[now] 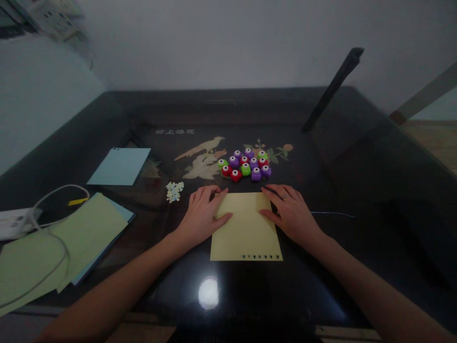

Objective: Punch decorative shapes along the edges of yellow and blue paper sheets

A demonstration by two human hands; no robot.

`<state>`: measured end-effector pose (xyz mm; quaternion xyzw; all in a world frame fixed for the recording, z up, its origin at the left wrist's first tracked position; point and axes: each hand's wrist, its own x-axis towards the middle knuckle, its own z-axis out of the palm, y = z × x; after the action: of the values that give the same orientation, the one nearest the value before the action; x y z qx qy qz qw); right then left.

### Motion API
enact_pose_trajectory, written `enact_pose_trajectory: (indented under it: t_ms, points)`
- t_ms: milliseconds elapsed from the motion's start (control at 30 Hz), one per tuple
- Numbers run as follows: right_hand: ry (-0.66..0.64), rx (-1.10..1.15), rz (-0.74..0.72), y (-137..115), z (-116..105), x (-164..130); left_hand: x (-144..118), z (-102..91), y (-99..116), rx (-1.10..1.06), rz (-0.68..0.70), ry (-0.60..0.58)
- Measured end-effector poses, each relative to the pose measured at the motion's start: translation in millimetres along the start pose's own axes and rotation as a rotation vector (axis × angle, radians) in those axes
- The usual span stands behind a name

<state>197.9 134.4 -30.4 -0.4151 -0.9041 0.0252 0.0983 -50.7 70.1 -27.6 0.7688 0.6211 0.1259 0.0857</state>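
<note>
A yellow sheet of paper (246,228) lies flat on the dark table in front of me, with a row of small punched shapes along its near edge. My left hand (203,214) rests at its left edge, thumb and index fingertip on the paper, fingers spread. On the opposite edge lies my right hand (291,212), also open, with a ring on one finger. Just beyond the sheet sits a cluster of small red, green and purple craft punches (245,166) with white tops. Tiny pale paper cutouts (174,191) are heaped left of my left hand.
A light blue sheet (121,166) lies at the left, with punched marks at its far edge. Nearer are stacked yellow and blue papers (100,224), crossed by a white cable (66,252). A dark upright bar (332,90) rises at the back right. A thin wire (333,213) lies right.
</note>
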Motion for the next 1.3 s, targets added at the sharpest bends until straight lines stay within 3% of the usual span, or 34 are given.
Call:
enact_pose_trajectory:
  t_ms: [233,533,833,967,1067,1200,1300]
  points:
    - [0.081,-0.004,-0.025,0,-1,-2,0,-1.2,1,-0.001,0.020,0.034]
    - [0.301,0.143,-0.056,1,-1,2,0,-4.0,1,-0.052,0.067,0.122]
    - [0.323,0.242,-0.035,4,0,7,7,-0.9,-8,-0.173,0.148,0.250]
    - [0.289,0.348,-0.010,4,-4,7,8,-3.8,-9,-0.250,0.088,0.221]
    - [0.217,0.553,0.104,3,-14,5,7,-8.9,-8,-0.417,0.004,0.133]
    - [0.014,0.921,0.286,0,-29,0,7,-15.5,-6,-0.683,-0.177,0.069]
    - [-0.158,1.130,0.331,-1,-34,-3,9,-15.8,-6,-0.853,-0.325,0.008]
